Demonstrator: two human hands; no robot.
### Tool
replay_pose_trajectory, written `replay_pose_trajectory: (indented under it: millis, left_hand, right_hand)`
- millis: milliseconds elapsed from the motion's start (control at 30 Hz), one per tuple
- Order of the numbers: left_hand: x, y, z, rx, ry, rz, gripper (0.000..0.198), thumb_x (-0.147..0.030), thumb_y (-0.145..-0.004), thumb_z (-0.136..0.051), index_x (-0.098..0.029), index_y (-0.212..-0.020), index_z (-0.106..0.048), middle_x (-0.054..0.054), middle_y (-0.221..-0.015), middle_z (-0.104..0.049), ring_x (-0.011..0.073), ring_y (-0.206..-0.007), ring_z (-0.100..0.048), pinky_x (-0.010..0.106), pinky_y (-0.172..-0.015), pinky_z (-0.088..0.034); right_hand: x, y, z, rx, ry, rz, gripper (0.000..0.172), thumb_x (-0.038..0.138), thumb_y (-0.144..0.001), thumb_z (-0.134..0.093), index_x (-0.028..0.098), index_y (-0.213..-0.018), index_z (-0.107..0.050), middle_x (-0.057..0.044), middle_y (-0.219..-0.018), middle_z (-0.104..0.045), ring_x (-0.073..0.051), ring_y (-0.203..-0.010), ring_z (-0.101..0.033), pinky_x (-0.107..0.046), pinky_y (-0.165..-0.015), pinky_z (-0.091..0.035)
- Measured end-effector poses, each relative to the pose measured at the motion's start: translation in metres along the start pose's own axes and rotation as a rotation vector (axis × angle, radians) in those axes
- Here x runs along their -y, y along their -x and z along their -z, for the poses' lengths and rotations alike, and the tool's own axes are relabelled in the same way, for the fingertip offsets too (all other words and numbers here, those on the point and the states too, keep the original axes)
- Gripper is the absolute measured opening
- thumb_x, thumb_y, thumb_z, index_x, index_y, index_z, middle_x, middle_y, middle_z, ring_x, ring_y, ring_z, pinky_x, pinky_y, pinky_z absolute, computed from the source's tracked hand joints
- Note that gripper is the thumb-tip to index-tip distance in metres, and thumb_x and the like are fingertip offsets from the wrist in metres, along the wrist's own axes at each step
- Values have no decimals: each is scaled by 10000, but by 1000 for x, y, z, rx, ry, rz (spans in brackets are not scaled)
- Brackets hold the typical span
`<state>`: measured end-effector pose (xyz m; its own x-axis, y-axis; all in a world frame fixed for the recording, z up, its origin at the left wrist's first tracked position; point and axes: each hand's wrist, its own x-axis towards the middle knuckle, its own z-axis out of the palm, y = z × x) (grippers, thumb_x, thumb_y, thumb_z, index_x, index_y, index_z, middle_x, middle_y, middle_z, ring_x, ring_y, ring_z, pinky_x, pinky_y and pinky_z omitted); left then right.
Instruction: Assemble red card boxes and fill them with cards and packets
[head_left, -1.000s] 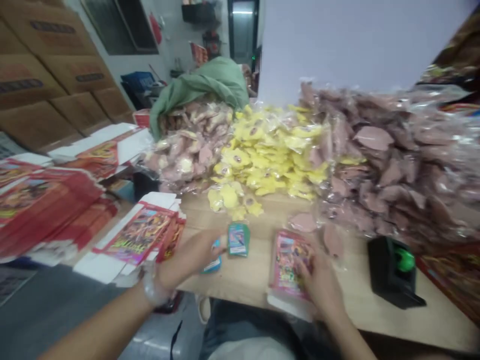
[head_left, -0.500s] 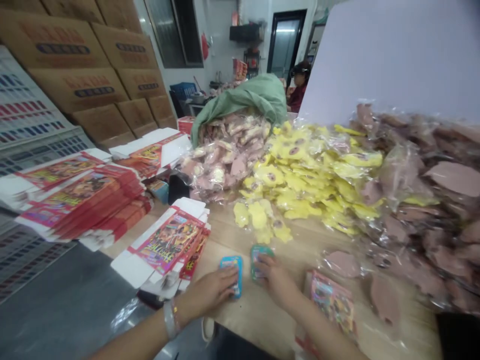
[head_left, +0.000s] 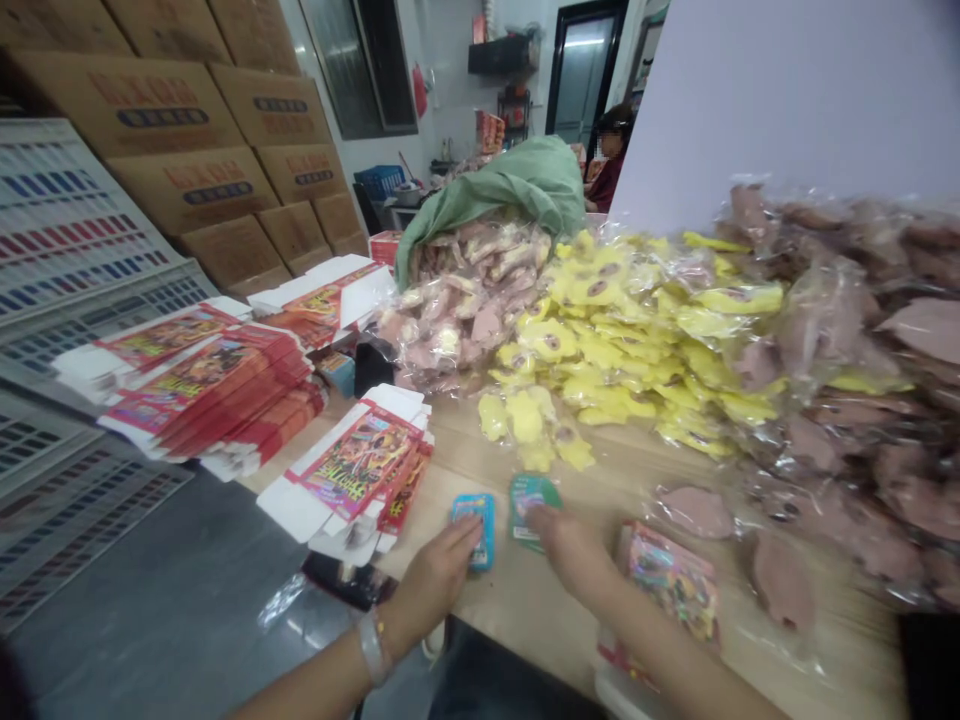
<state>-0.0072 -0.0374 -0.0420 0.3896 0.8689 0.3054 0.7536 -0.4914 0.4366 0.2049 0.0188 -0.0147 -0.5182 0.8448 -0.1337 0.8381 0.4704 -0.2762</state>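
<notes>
My left hand (head_left: pixel 439 575) rests on the wooden table (head_left: pixel 517 600) with its fingertips on a small blue card pack (head_left: pixel 475 527). My right hand (head_left: pixel 570 548) reaches across, fingers pressed on a small green card pack (head_left: pixel 529 493) just right of the blue one. Both packs lie flat near the table's front edge. To the right of my right forearm lies a pink printed box (head_left: pixel 671 585).
Heaps of bagged pink (head_left: pixel 465 310), yellow (head_left: pixel 630 340) and brown (head_left: pixel 862 380) toys fill the back of the table. Flat red printed cartons (head_left: pixel 352 470) lie at left, more stacks (head_left: pixel 202 385) beyond. Cardboard boxes (head_left: pixel 187 130) line the left wall. A person (head_left: pixel 611 150) sits far back.
My right hand left the pink box and moved left onto the green pack. My left hand stays at the blue pack. The camera has turned left.
</notes>
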Motion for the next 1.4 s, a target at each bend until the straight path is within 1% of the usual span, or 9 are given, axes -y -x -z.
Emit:
replay_pose_trajectory:
  millis: [100, 167, 367, 567, 700, 933, 1067, 1200, 1400]
  left_hand:
    - [-20, -21, 20, -82, -21, 47, 297, -92, -856, -362, -138, -1040, -590, 113, -966, -619, 200, -935, -564, 356, -803, -491]
    - [-35, -44, 44, 66, 43, -30, 209, -153, -870, -417, -167, -889, -624, 67, -862, -616, 173, -837, -562, 295, -741, -473]
    - [-60, -105, 100, 447, 233, -174, 99, -252, -821, -561, -177, -885, -568, -7, -759, -597, 110, -668, -542, 188, -590, -399]
    - [-46, -125, 73, 82, 267, 126, 369, -262, -836, -527, -200, -1188, -437, 9, -847, -611, 127, -743, -568, 213, -654, -429]
    - [3, -163, 75, 21, 35, 100, 471, -303, -833, -523, -201, -1268, -374, 20, -898, -613, 125, -753, -576, 226, -688, -454]
    - [82, -235, 144, -131, -197, 163, 261, -92, -744, -492, -129, -968, -621, 124, -1111, -582, 267, -1097, -467, 474, -997, -244]
    - [31, -234, 147, -81, -158, 35, 271, -140, -813, -388, -145, -928, -634, 73, -928, -643, 206, -892, -565, 343, -814, -411]
    - [-52, -204, 101, 222, 115, -197, 206, -166, -822, -435, -176, -814, -641, -9, -730, -641, 104, -638, -561, 192, -597, -410]
    - [-138, -166, 23, 348, 557, -166, 227, -88, -816, -389, -141, -841, -608, 18, -777, -640, 124, -715, -580, 213, -656, -434]
  right_hand:
    - [14, 4, 21, -70, -16, -174, 446, 49, -829, -310, 161, -1219, -496, -161, -1010, -636, -241, -823, -613, -309, -674, -434]
    - [19, 2, 41, -43, -96, -190, 390, 81, -832, -329, 156, -1135, -564, -147, -900, -659, -239, -738, -612, -317, -637, -429]
    - [3, -7, 93, 404, -917, 203, 196, 308, -815, -515, 184, -811, -667, -1, -748, -647, -148, -721, -570, -254, -685, -440]
    - [15, -7, 81, 150, -1929, -145, 394, 499, -780, -541, 192, -1018, -611, -60, -952, -650, -176, -818, -600, -286, -713, -455]
    - [21, -10, 67, -94, -1829, -278, 391, 376, -711, -672, 219, -1052, -565, -29, -915, -671, -159, -750, -609, -249, -657, -454]
    - [-6, 21, 75, -340, -1316, -324, 342, 469, -775, -551, 223, -1013, -571, -46, -966, -676, -217, -854, -617, -324, -749, -485]
    - [-15, 38, 107, -486, -822, -137, 210, 390, -815, -504, 236, -890, -625, -55, -1073, -633, -239, -977, -583, -355, -833, -463]
    - [-17, 43, 118, -476, -675, 71, 232, 268, -830, -490, 277, -1047, -570, -22, -1418, -315, -222, -1262, -342, -382, -1003, -330]
    - [-38, 106, 72, -583, -1188, -386, 648, 338, -695, -669, 256, -1270, -379, -84, -1176, -569, -228, -1009, -567, -381, -845, -465]
